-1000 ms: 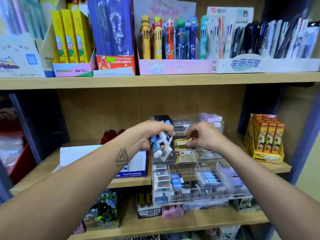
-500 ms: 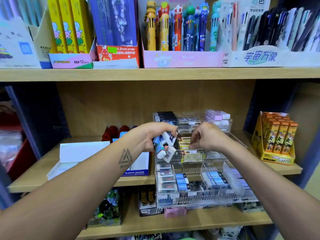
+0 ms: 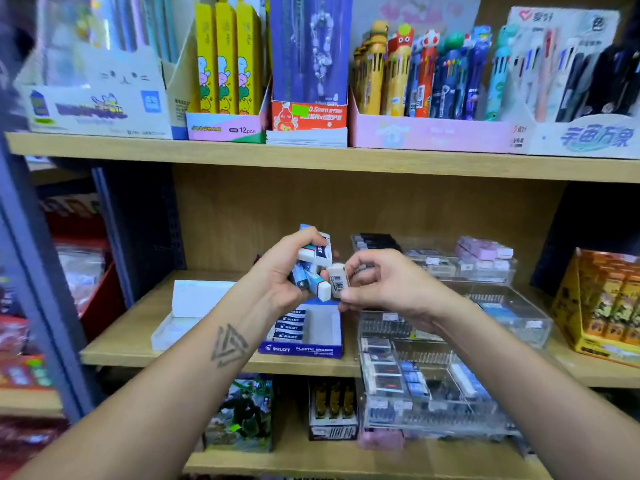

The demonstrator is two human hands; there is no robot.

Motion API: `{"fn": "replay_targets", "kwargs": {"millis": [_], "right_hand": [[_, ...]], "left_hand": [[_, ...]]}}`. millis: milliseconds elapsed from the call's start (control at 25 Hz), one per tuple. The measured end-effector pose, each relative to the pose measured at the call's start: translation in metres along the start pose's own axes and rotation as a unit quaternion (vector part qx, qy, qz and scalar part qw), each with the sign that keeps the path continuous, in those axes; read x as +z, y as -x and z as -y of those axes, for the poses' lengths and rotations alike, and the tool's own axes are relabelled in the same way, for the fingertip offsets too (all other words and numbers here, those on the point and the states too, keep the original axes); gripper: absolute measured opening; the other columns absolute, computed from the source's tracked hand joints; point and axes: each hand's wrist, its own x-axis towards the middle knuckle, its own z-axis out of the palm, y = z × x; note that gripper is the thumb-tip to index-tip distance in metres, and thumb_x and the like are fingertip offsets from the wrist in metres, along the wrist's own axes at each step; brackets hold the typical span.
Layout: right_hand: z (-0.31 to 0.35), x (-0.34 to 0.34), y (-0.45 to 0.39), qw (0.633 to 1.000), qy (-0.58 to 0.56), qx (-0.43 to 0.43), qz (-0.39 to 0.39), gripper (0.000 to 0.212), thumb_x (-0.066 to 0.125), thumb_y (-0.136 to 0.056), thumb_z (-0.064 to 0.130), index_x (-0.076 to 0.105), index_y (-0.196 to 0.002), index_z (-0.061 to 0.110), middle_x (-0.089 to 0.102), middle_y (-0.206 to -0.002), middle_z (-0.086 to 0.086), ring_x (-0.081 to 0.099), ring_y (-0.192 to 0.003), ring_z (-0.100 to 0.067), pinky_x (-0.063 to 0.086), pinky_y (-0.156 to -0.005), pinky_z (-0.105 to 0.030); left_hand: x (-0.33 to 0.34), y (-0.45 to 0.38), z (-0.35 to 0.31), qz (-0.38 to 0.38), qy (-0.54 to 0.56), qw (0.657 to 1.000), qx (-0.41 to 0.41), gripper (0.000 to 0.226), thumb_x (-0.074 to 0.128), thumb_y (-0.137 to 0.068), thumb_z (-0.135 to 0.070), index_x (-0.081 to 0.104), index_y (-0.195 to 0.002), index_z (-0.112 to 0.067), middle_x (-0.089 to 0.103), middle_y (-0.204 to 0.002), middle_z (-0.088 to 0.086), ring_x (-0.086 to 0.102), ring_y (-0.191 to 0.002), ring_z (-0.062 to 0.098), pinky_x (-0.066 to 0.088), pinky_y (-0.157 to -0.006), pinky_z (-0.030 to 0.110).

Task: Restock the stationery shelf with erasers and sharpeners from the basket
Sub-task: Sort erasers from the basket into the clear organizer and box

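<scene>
My left hand [image 3: 280,271] holds a bunch of blue-and-white erasers [image 3: 313,268] above the middle shelf. My right hand [image 3: 384,285] pinches one white eraser with a barcode [image 3: 337,280] at the edge of that bunch. Below both hands an open blue Pilot eraser box [image 3: 304,349] sits on the shelf, with a row of erasers in its left half. To the right stands a clear tiered acrylic organizer [image 3: 512,303] with erasers in its compartments. The basket is out of view.
The wooden middle shelf [image 3: 117,351] also carries a white open box [image 3: 194,306] at left and a yellow-orange display box [image 3: 602,306] at right. The upper shelf [image 3: 311,161] holds pen and pencil boxes. More packs stand on the shelf below.
My right hand left the organizer, came left and took hold of a white eraser at my left hand's bunch. Both hands rose slightly, uncovering the Pilot box. The view shifted left.
</scene>
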Motion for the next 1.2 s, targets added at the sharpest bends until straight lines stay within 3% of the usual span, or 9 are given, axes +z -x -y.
{"fn": "replay_targets", "kwargs": {"millis": [160, 280, 360, 520, 680, 920, 1080, 1200], "right_hand": [[0.0, 0.019, -0.026, 0.99, 0.128, -0.053, -0.027, 0.029, 0.09, -0.068, 0.009, 0.069, -0.088, 0.006, 0.068, -0.075, -0.001, 0.059, -0.064, -0.008, 0.046, -0.059, -0.017], [-0.002, 0.033, -0.049, 0.923, 0.368, -0.076, -0.086, 0.034, 0.092, -0.065, 0.026, 0.073, -0.092, 0.02, 0.062, -0.08, 0.01, 0.056, -0.068, -0.007, 0.043, -0.063, -0.02], [-0.003, 0.043, -0.063, 0.891, 0.436, -0.086, -0.091, 0.036, 0.091, -0.065, 0.031, 0.074, -0.096, 0.021, 0.06, -0.087, 0.008, 0.056, -0.077, -0.01, 0.044, -0.07, -0.025], [-0.007, 0.059, -0.078, 0.894, 0.436, -0.075, -0.068, 0.036, 0.091, -0.066, 0.033, 0.074, -0.095, 0.021, 0.062, -0.09, 0.007, 0.06, -0.078, -0.011, 0.049, -0.072, -0.027], [-0.006, 0.049, -0.079, 0.919, 0.384, -0.052, -0.068, 0.035, 0.09, -0.067, 0.034, 0.075, -0.097, 0.026, 0.063, -0.076, 0.011, 0.059, -0.067, -0.004, 0.041, -0.06, -0.015], [-0.003, -0.05, -0.061, 0.916, 0.333, -0.04, -0.221, 0.025, 0.083, -0.078, 0.025, 0.075, -0.101, 0.02, 0.06, -0.079, 0.01, 0.059, -0.068, -0.007, 0.043, -0.062, -0.02], [-0.015, -0.118, -0.049, 0.893, 0.378, 0.045, -0.24, 0.033, 0.081, -0.081, 0.026, 0.072, -0.111, 0.016, 0.064, -0.084, 0.005, 0.06, -0.075, -0.012, 0.043, -0.065, -0.022], [-0.029, -0.151, -0.045, 0.884, 0.399, 0.071, -0.233, 0.03, 0.086, -0.075, 0.025, 0.074, -0.101, 0.019, 0.063, -0.078, 0.01, 0.06, -0.074, -0.01, 0.04, -0.056, -0.017]], "left_hand": [[-0.042, 0.005, -0.004, -0.048, 0.021, 0.997, 0.049, 0.006, 0.06, -0.08, -0.006, 0.055, -0.08, -0.011, 0.06, -0.075, 0.011, 0.055, -0.058, 0.02, 0.042, -0.044, 0.022], [-0.072, 0.009, -0.005, -0.08, -0.026, 0.994, 0.064, 0.011, 0.056, -0.081, -0.001, 0.056, -0.078, -0.011, 0.058, -0.062, 0.008, 0.055, -0.051, 0.022, 0.038, -0.042, 0.021], [-0.088, 0.011, -0.003, -0.088, -0.05, 0.993, 0.052, 0.01, 0.057, -0.082, 0.0, 0.057, -0.082, -0.011, 0.06, -0.065, 0.011, 0.062, -0.056, 0.027, 0.039, -0.043, 0.02], [-0.104, 0.009, 0.007, -0.077, -0.048, 0.995, 0.043, 0.015, 0.058, -0.08, 0.0, 0.055, -0.092, -0.009, 0.067, -0.083, 0.02, 0.066, -0.066, 0.034, 0.041, -0.042, 0.021], [-0.096, 0.003, 0.007, -0.06, -0.016, 0.995, 0.077, 0.011, 0.057, -0.08, 0.002, 0.056, -0.085, -0.008, 0.063, -0.071, 0.017, 0.062, -0.054, 0.028, 0.04, -0.042, 0.022], [-0.013, -0.02, -0.005, -0.043, -0.127, 0.982, 0.131, 0.014, 0.064, -0.077, 0.002, 0.063, -0.077, -0.012, 0.057, -0.062, 0.009, 0.051, -0.045, 0.019, 0.042, -0.046, 0.023], [0.049, -0.055, -0.015, 0.012, -0.217, 0.97, 0.107, 0.019, 0.069, -0.071, 0.002, 0.065, -0.087, -0.006, 0.058, -0.071, 0.013, 0.052, -0.052, 0.024, 0.041, -0.044, 0.024], [0.087, -0.079, -0.009, 0.035, -0.285, 0.956, 0.067, 0.016, 0.07, -0.073, 0.0, 0.063, -0.084, -0.007, 0.058, -0.066, 0.011, 0.053, -0.05, 0.021, 0.041, -0.042, 0.023]]}}
